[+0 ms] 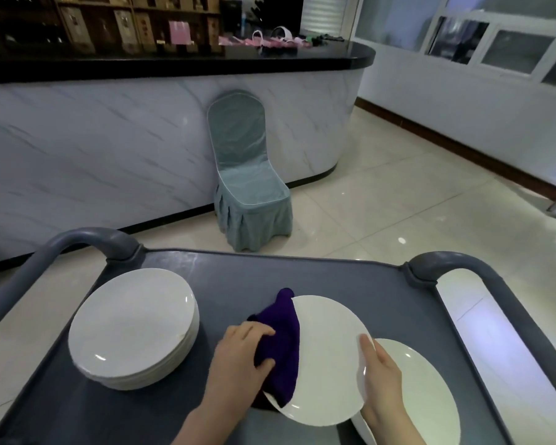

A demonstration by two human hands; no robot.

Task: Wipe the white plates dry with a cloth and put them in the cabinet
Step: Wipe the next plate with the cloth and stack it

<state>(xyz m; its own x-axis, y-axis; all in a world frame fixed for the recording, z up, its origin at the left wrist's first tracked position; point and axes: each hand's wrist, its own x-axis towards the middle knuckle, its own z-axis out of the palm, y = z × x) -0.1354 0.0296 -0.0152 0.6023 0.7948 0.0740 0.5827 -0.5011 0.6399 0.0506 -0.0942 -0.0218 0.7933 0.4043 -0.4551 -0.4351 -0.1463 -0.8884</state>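
Note:
A white plate (329,358) is held tilted above the grey cart top (302,274). My right hand (381,377) grips its right rim, thumb on the upper face. My left hand (241,358) grips a purple cloth (283,345) and presses it against the plate's left edge, where the cloth wraps the rim. A stack of white plates (132,326) stands on the cart's left side. One more white plate (430,390) lies on the cart at the right, partly under my right hand.
The cart has grey tube handles at the left (87,242) and the right (456,264). Beyond it stand a chair in a pale blue cover (247,175) and a marble-fronted counter (109,139) with a black top. Tiled floor spreads to the right.

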